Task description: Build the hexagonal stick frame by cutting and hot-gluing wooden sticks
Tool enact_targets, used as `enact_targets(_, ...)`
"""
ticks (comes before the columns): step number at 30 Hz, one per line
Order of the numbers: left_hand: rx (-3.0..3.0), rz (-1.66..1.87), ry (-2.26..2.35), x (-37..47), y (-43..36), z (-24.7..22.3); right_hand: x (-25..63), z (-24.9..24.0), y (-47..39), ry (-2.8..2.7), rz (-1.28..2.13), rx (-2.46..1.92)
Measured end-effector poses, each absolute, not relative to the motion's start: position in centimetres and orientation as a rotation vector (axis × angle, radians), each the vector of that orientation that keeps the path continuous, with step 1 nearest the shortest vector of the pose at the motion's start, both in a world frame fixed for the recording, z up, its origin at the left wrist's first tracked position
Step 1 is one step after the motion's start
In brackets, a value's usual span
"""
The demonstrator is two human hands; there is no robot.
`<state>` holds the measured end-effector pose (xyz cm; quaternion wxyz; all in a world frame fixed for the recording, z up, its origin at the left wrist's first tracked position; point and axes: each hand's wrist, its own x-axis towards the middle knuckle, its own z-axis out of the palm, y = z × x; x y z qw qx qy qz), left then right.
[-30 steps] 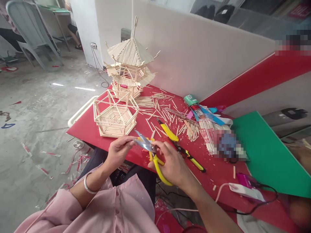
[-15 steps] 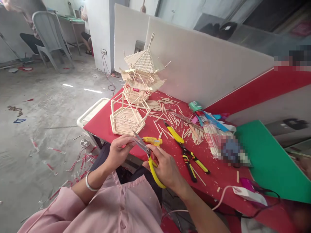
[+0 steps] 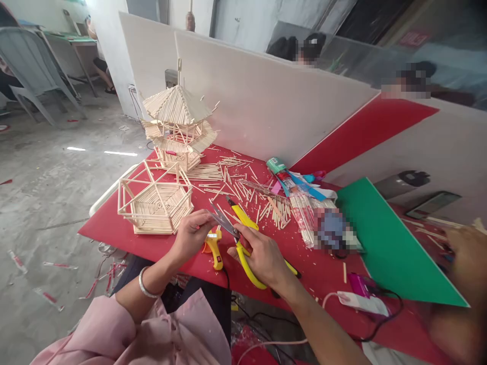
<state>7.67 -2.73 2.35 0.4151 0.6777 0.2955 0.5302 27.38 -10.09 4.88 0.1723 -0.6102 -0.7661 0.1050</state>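
Observation:
My right hand (image 3: 262, 253) is closed round the yellow handles of a pair of scissors (image 3: 243, 256), whose grey blades point up and left. Fingers of my left hand (image 3: 193, 234) are pinched together beside the blade tips; whatever they hold is too small to make out. Just below the blades lies a yellow glue gun (image 3: 216, 248). An open hexagonal stick frame (image 3: 160, 205) stands on the red table (image 3: 110, 223) to the left, with a roofed stick tower (image 3: 177, 109) behind it. Yellow-handled pliers (image 3: 243, 215) lie partly behind the scissors and my right hand.
Loose sticks (image 3: 232, 182) are strewn across the table's middle. Bagged sticks (image 3: 302, 213), a green board (image 3: 403, 243) and a white power strip (image 3: 363, 302) lie to the right. Another person's blurred hand (image 3: 466, 248) is at the right edge. White panels (image 3: 243, 96) stand behind.
The view has turned right, so the table and stick structures appear further left. My hands have stayed together at the scissors. Another person's hand and arm have come into view at the right.

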Motion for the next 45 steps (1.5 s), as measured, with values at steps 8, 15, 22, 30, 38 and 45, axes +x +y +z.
enact_targets(8, 1.634, 1.238, 0.803, 10.6, -0.1, 2.6, 31.0, 4.6, -6.8, -2.187, 0.360, -1.696)
enact_targets(15, 1.613, 1.237, 0.799, 11.7, 1.1, 2.4, 32.3, 4.9, -5.3, -2.219, 0.395, -1.710)
enact_targets(22, 1.621, 1.191, 0.830, 12.0, 1.1, 2.5, 32.7, 4.5, -5.2, -2.162, 0.472, -1.638)
enact_targets(30, 1.595, 1.163, 0.846, 12.0, 0.9, 2.6, 32.8, 5.2, -5.1, -2.172, 0.507, -1.648)
enact_targets(38, 1.532, 1.089, 0.922, 12.2, 0.3, 2.9, 32.6, 4.8, -5.5, -2.024, 0.544, -1.813)
enact_targets(45, 1.397, 1.071, 0.861, 10.8, -2.2, 3.6, 35.9, 1.4, -1.5, -1.893, 0.163, -2.330)
